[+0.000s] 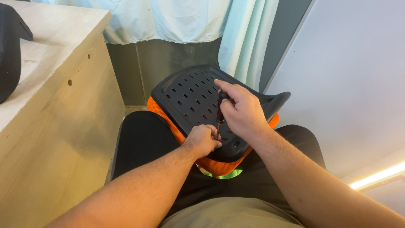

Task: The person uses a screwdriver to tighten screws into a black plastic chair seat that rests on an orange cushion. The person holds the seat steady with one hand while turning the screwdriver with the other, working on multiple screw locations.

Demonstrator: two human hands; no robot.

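Observation:
A black plastic slotted panel (190,95) with an orange mesh cushion (217,164) under it rests on my lap. My right hand (240,112) grips a screwdriver (220,110) with a dark handle, held upright with its tip down on the panel's near edge. My left hand (203,140) is closed beside the shaft's lower end, pinching at the tip; what it pinches is hidden by the fingers.
A light wooden cabinet (63,114) stands close on my left, with a black object (10,46) on top. A pale curtain (190,21) hangs behind. A white wall (350,84) rises on the right, with a lit strip (379,175) low down.

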